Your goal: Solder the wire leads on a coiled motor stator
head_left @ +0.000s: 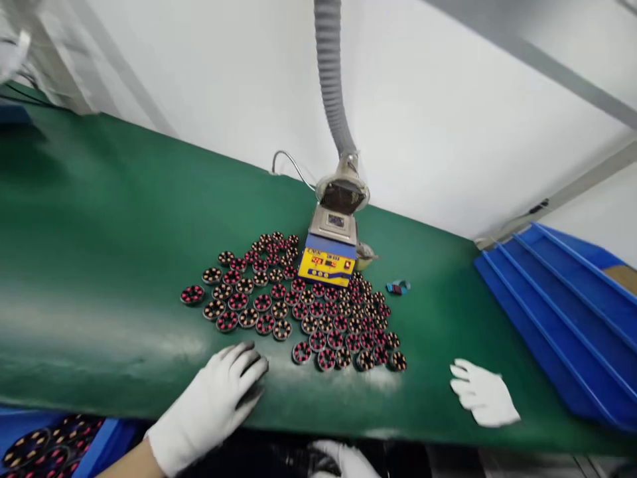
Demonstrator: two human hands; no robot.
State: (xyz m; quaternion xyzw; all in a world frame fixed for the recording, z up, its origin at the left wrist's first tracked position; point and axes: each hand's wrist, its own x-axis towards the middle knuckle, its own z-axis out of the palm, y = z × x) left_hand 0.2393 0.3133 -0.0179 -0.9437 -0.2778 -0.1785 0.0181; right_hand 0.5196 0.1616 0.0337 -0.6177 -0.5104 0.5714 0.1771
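Left hand is resting flat, unclenched on worktop at 7 o'clock of discs, right hand state can't tell; discs prob. light, stiff — pinch by rim.

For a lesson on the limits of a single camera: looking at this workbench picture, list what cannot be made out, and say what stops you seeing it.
- Right hand: cut off by the bottom edge of the head view; what it holds cannot be told.
- Display on the yellow and blue unit: digits too small and blurred.
- Round discs: their markings are too small.
- Blue tray of discs: cut by the bottom left corner.
- Small item beside the unit: too small to name.
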